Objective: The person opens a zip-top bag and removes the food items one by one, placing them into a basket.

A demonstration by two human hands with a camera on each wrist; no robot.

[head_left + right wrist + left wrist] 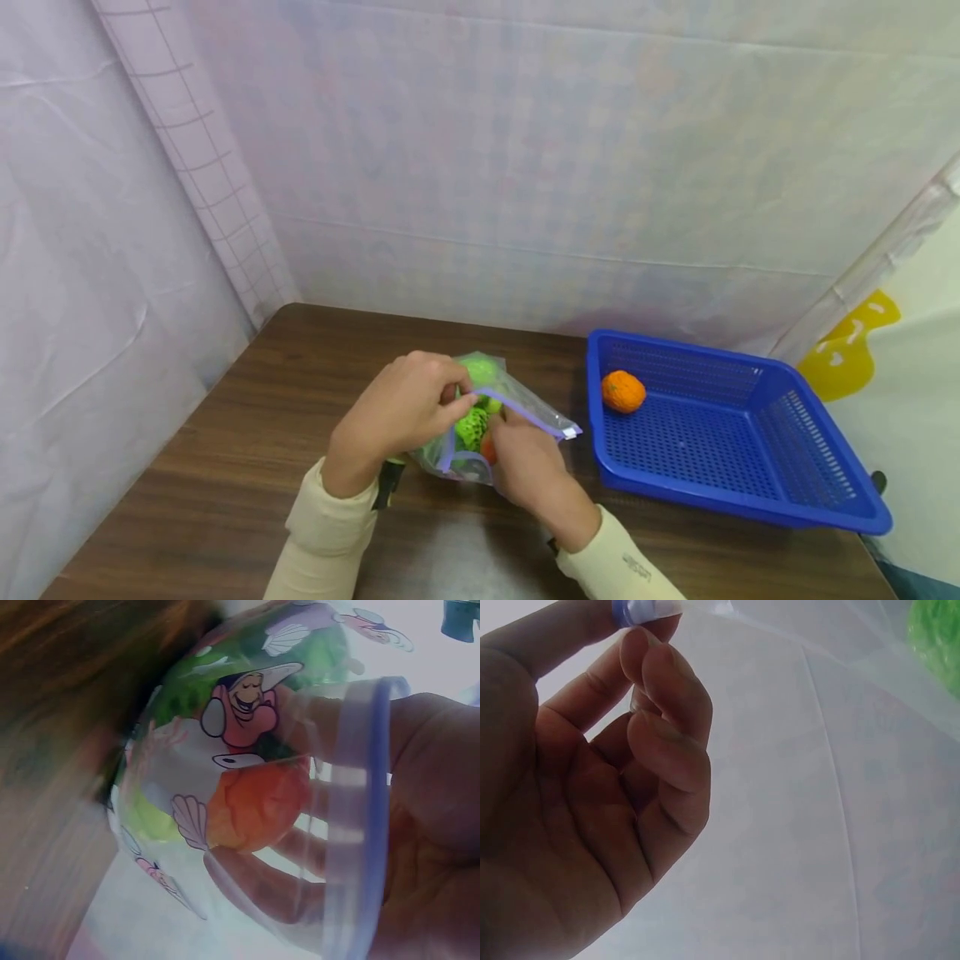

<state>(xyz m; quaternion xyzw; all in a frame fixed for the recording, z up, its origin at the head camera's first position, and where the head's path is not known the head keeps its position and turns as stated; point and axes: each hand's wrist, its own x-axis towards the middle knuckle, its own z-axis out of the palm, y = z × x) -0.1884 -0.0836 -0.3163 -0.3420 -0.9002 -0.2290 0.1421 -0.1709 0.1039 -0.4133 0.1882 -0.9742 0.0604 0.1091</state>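
A clear slider zip bag (538,411) with a purple rim and printed cartoon figures sits on the table, its mouth spread. My left hand (405,408) pinches the rim between thumb and forefinger, the other fingers loosely bent in the left wrist view. Inside the bag are a bumpy green fruit-like piece (472,428) and a rounder green one (482,371). My right hand (528,458) reaches through the mouth. In the right wrist view its fingers curl round an orange-red round fruit (259,806), seen through the printed film.
On the right stands a blue plastic basket (697,454) with perforated walls; a wrinkled orange mandarin (623,392) lies in its left corner. The brown wooden table (225,475) meets pale curtains (480,167) behind and at both sides.
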